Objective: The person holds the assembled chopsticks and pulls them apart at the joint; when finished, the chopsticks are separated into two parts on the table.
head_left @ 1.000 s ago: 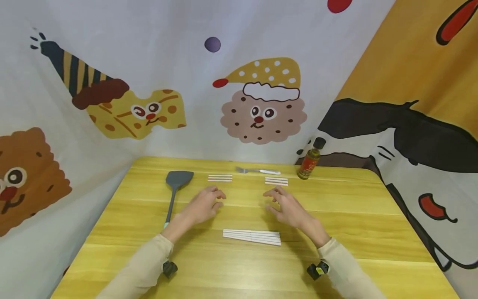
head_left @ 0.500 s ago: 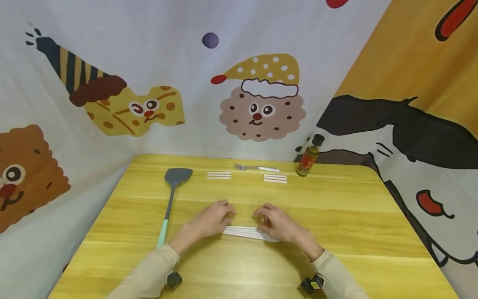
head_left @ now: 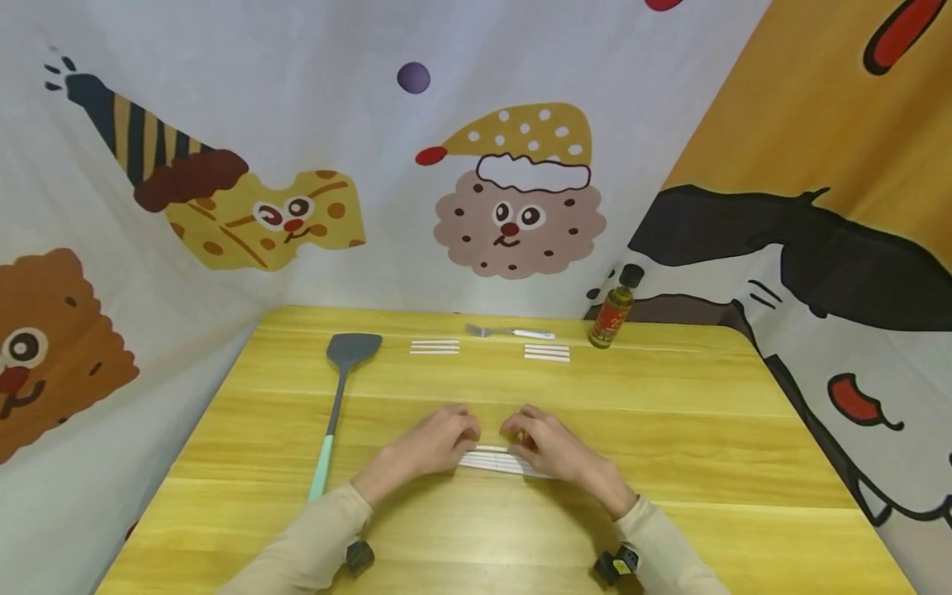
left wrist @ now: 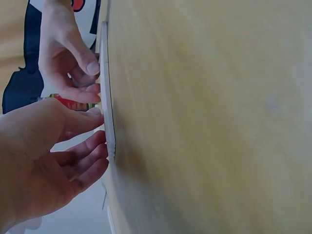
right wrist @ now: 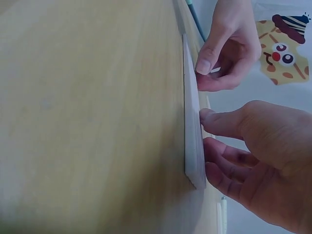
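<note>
Several thin white sticks (head_left: pixel 497 463) lie side by side on the table in front of me, with a seam across their middle. Along their far side, one white stick (head_left: pixel 492 448) stands slightly apart from the others. My left hand (head_left: pixel 440 440) pinches its left part between thumb and fingers; a white end (right wrist: pixel 215 70) pokes out of that hand in the right wrist view. Opposite, my right hand (head_left: pixel 556 446) has its thumb and curled index finger on the right part. Its fingertips hide the exact grip.
Two groups of short white sticks, left (head_left: pixel 435 347) and right (head_left: pixel 547 353), lie farther back. Behind them is a fork (head_left: pixel 513 332). A bottle (head_left: pixel 614 310) stands at the back right. A spatula (head_left: pixel 338 397) lies left. Printed cloth (head_left: pixel 335 83) hangs beyond the table (head_left: pixel 669 430).
Both hands have come down and toward me from above the table onto the white sticks. The left hand has then slid right, and the far stick now sits between the two hands.
</note>
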A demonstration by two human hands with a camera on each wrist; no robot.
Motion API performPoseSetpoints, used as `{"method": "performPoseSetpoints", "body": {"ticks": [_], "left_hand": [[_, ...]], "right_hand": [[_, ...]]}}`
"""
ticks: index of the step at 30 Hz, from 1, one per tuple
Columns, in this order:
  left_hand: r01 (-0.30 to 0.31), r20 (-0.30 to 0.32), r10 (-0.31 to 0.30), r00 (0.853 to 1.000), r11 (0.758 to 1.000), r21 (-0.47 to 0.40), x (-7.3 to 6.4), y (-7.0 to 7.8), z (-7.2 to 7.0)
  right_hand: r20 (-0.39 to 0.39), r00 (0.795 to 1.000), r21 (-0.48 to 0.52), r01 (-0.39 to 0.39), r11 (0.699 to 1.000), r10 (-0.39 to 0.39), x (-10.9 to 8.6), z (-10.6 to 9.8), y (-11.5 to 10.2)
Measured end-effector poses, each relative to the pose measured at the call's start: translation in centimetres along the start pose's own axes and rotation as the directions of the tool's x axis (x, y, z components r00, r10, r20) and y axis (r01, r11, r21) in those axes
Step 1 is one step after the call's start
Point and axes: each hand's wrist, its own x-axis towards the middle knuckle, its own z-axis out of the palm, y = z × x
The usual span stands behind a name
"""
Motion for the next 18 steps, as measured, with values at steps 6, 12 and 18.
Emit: {"method": "performPoseSetpoints", "body": {"ticks": [6, 12, 18], "left_hand": [[0.02, 0.005, -0.02, 1.0, 1.0, 0.003, 0.8, -0.1, 0.3], [0.038, -0.022, -0.037, 0.999, 0.998, 0.048, 1.2, -0.1, 0.4], [0.042, -0.049, -0.04, 0.998, 0.998, 0.042, 1.0, 0.0, 0.0]], "right_hand": [[-0.047, 0.999, -0.055, 0.015, 0.998, -0.018, 0.1, 0.1, 0.2], [-0.068, 0.997, -0.09, 0.028, 0.996, -0.034, 0.2, 0.4, 0.5], [-0.1, 0.992, -0.077, 0.063, 0.995, -0.071, 0.4, 0.5, 0.7]]}}
